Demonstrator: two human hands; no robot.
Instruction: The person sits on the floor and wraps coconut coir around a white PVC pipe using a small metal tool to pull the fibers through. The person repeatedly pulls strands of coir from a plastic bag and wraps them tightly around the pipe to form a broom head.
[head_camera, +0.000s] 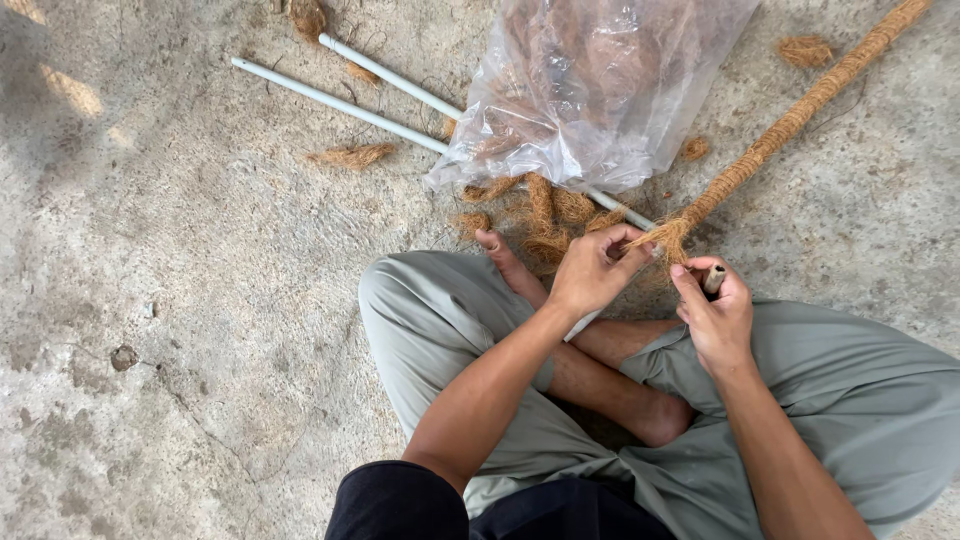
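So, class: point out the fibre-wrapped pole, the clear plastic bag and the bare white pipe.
fibre-wrapped pole (800, 112), head view, mid-length of wrapping.
clear plastic bag (600, 80), head view, middle of its side.
bare white pipe (320, 97), head view, middle of shaft.

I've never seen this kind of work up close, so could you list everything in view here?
fibre-wrapped pole: one, brown, running from the hands to the upper right
white pipes: two, upper left on the floor
plastic bag: one, clear, holding brown fibre, top centre
loose fibre tufts: several, brown, scattered near the bag
concrete floor: grey
left hand: pinching the pole's frayed end
right hand: holding a small pale stub
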